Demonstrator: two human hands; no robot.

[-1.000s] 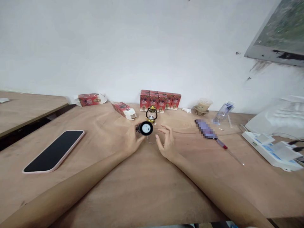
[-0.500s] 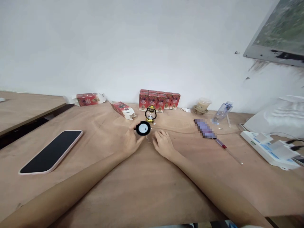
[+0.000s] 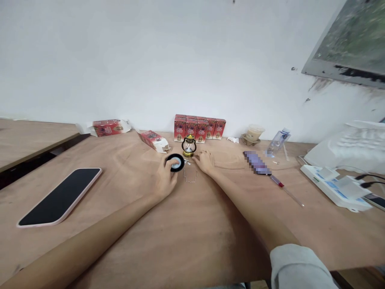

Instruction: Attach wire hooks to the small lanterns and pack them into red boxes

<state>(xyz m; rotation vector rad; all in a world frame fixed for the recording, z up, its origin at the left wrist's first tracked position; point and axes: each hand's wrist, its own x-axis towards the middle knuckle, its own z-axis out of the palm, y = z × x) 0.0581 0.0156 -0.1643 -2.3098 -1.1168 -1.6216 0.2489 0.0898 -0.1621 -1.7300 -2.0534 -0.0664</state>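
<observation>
So I was watching through the head camera, and the main thing was the black-rimmed round piece (image 3: 179, 168), pale face up, just left of centre and near me. My guess was a lantern's underside, but I couldn't swear to it. The left hand (image 3: 166, 176) had it gripped, and what had changed was that a finger now lay across the pale face, where half a second earlier the face was uncovered. I read that as handling the face itself, not just steadying the rim. The right hand (image 3: 206, 161) had shifted too, forward and away from the thin bent wire (image 3: 190, 182), so that wire lay in plain view on the wooden table (image 3: 192, 237) with nobody holding it. Its fingers were curled down just beside the small gold-and-black lantern (image 3: 189, 147); I couldn't tell if they were pinching anything. A little white scrap (image 3: 187, 161) sat between the hands. The lantern stood upright in front of a cluster of red boxes (image 3: 191, 127). Farther out, a pink-edged phone (image 3: 61, 196) lay to the left, and a red-collared screwdriver (image 3: 281, 185) and a white power strip (image 3: 323, 188) lay off to the right.
</observation>
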